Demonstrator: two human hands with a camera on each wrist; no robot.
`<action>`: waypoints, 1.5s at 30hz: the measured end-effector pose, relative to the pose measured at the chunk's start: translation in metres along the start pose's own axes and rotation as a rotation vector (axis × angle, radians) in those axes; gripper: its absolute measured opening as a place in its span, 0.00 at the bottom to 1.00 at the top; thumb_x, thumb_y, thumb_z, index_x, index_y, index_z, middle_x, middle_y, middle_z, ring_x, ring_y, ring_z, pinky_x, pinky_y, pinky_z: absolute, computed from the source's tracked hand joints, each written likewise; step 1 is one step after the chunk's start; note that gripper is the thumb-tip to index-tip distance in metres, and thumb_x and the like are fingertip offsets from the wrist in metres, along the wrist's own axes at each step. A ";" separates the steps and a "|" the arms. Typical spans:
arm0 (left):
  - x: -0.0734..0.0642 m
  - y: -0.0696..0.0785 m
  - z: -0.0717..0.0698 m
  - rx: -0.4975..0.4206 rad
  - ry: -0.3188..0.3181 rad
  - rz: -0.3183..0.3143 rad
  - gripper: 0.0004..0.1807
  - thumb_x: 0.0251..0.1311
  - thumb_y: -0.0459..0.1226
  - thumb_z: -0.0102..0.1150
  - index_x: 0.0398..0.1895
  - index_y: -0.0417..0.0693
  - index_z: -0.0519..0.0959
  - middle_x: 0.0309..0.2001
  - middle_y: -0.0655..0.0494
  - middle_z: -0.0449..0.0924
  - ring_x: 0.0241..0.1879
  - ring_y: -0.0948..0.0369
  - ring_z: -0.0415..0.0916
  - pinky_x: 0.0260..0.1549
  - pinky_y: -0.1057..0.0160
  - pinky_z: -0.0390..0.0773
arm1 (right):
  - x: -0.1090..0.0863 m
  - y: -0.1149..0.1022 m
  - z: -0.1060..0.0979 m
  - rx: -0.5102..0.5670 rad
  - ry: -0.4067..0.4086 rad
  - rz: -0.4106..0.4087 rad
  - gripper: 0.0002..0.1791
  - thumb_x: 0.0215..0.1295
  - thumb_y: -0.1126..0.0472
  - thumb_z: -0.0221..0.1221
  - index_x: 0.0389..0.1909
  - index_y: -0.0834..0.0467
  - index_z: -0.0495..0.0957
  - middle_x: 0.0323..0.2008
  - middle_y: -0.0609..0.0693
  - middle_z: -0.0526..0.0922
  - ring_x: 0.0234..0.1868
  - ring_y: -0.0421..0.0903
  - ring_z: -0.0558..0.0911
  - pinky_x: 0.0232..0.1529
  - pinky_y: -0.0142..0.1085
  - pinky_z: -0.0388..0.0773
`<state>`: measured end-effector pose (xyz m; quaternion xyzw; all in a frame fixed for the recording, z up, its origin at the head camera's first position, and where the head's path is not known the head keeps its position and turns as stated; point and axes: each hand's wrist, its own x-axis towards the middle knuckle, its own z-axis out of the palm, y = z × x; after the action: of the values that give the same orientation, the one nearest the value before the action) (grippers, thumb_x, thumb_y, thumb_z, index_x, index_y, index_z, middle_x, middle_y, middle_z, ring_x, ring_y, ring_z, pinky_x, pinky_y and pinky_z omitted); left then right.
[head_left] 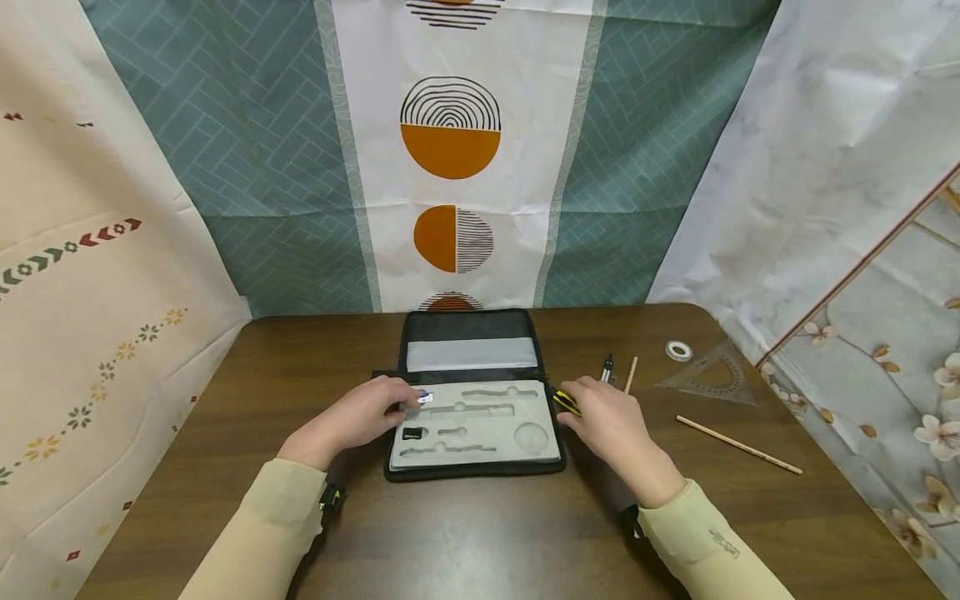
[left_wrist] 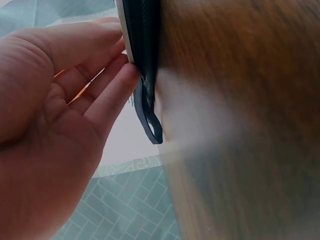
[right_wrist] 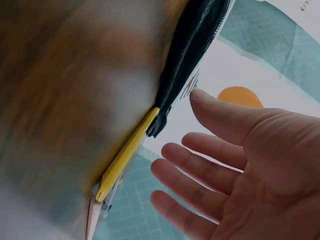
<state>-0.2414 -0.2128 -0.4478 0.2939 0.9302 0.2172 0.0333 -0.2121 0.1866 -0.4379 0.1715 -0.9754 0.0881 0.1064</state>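
An unzipped black case [head_left: 474, 477] lies flat on the table, its moulded grey tray [head_left: 465, 425] facing up. My left hand [head_left: 367, 417] reaches over the tray's left edge, fingertips right at a small white-and-blue block [head_left: 426, 397] in the upper left corner. In the left wrist view the left fingers [left_wrist: 107, 100] are loosely bent at the case's side, near a black strap loop [left_wrist: 150, 125]. My right hand [head_left: 603, 417] hovers at the case's right side with spread fingers, beside a slim yellow-and-black tool [head_left: 566, 402]. A small black piece [head_left: 412, 433] sits in a tray slot.
Right of the case lie a compass [head_left: 607, 368], a short wooden stick [head_left: 632, 375], a white ring-shaped roll [head_left: 678, 350], a clear set square [head_left: 708, 379] and a long wooden stick [head_left: 738, 444]. Patterned cloth [head_left: 285, 167] hangs behind the table [head_left: 480, 542].
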 end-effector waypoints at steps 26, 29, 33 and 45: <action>-0.003 0.002 -0.001 0.005 0.018 0.038 0.14 0.70 0.23 0.67 0.52 0.44 0.90 0.57 0.51 0.88 0.59 0.49 0.82 0.61 0.45 0.82 | -0.009 0.019 -0.002 -0.010 -0.113 0.097 0.15 0.61 0.57 0.81 0.47 0.55 0.91 0.38 0.49 0.86 0.36 0.51 0.86 0.35 0.54 0.83; -0.003 0.002 -0.001 0.015 0.026 0.058 0.13 0.70 0.22 0.67 0.51 0.45 0.90 0.55 0.53 0.88 0.57 0.50 0.83 0.59 0.46 0.83 | -0.009 0.020 -0.002 -0.017 -0.123 0.094 0.14 0.61 0.57 0.81 0.44 0.54 0.91 0.34 0.48 0.84 0.33 0.49 0.84 0.33 0.53 0.82; -0.003 0.003 -0.001 0.010 0.026 0.056 0.13 0.70 0.23 0.67 0.51 0.45 0.90 0.55 0.53 0.88 0.57 0.50 0.82 0.59 0.45 0.83 | -0.008 0.021 -0.001 -0.025 -0.133 0.099 0.12 0.61 0.57 0.81 0.42 0.53 0.90 0.34 0.48 0.84 0.34 0.49 0.85 0.33 0.53 0.82; -0.002 0.003 -0.002 0.016 0.027 0.072 0.13 0.71 0.23 0.67 0.50 0.47 0.90 0.53 0.55 0.88 0.55 0.51 0.82 0.57 0.46 0.83 | -0.009 0.020 -0.001 -0.031 -0.168 0.113 0.12 0.62 0.58 0.81 0.43 0.55 0.91 0.34 0.49 0.85 0.34 0.49 0.85 0.34 0.53 0.82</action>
<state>-0.2381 -0.2121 -0.4450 0.3244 0.9212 0.2147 0.0103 -0.2104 0.2078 -0.4414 0.1213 -0.9903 0.0639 0.0216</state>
